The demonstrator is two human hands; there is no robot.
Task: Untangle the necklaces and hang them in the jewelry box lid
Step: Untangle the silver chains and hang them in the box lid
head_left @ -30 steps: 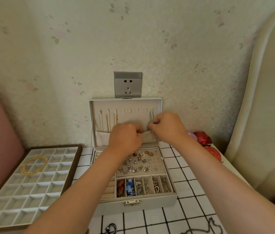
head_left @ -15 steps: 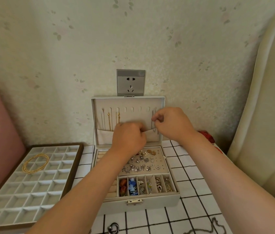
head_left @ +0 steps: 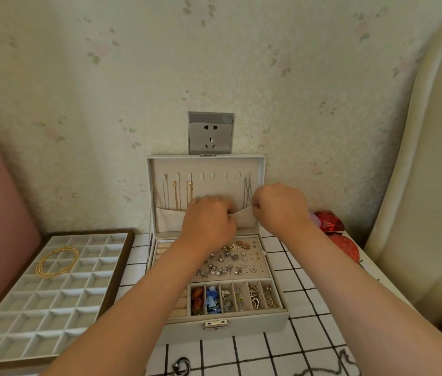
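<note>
The middle hooks [head_left: 212, 175] of the upright jewelry box lid [head_left: 150, 185] stand bare between the gold chains [head_left: 176, 196] and the silver necklace [head_left: 246, 194] (open to reach from above), while the left hand [head_left: 209, 221] and the right hand [head_left: 279, 207] crowd the fabric pocket [head_left: 168, 221] below.

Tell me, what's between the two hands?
In the head view, the cloth pocket stretches between the left hand and the right hand, which pinches a silver chain.

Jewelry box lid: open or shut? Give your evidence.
Open. The lid stands upright, its hooks and hanging chains showing.
</note>
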